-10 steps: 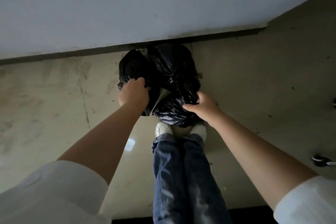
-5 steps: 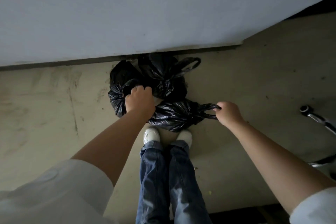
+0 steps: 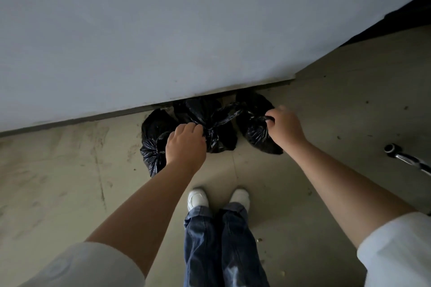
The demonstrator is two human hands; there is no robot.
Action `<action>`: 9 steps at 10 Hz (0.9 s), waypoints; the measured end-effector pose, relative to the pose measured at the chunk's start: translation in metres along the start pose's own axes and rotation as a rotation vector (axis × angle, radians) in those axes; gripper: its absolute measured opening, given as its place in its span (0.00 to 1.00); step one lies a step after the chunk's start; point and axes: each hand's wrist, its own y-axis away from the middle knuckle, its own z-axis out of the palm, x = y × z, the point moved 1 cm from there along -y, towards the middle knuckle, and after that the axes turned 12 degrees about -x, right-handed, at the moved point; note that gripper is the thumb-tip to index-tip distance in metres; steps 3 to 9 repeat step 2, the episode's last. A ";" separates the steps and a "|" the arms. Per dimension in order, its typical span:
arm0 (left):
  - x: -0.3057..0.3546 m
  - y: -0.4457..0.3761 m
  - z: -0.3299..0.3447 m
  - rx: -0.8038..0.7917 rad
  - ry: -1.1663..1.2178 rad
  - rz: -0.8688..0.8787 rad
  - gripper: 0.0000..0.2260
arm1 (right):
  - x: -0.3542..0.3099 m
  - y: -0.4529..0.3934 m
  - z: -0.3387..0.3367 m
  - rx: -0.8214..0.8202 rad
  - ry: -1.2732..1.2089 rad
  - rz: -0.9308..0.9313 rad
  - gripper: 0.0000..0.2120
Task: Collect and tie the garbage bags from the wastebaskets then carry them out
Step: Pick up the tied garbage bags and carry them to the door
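Three black garbage bags lie on the floor against the foot of a white wall. The left bag point(image 3: 152, 144) and the middle bag point(image 3: 210, 116) sit close together. My left hand point(image 3: 185, 144) is closed on the knotted top of the middle bag, partly covering the left bag. The right bag point(image 3: 255, 137) stands slightly apart, and my right hand point(image 3: 285, 127) grips its twisted handle at the top. Both arms reach forward and down from white sleeves.
The white wall point(image 3: 186, 30) with a dark baseboard runs across the upper view. The beige floor point(image 3: 70, 170) is scuffed. My white shoes point(image 3: 197, 198) and jeans stand just behind the bags. A chrome caster leg point(image 3: 405, 158) juts in at the right edge.
My right hand has carried its bag from in front of my feet to the right side of the pile by the wall. The left hand stays on the other bags.
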 end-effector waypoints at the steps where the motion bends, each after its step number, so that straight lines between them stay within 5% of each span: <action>1: -0.001 -0.001 -0.003 0.016 -0.021 0.011 0.16 | 0.013 -0.015 0.000 -0.029 -0.054 0.081 0.13; 9: 0.001 -0.002 -0.007 0.043 -0.017 0.030 0.19 | 0.020 -0.017 0.001 -0.109 -0.107 0.106 0.16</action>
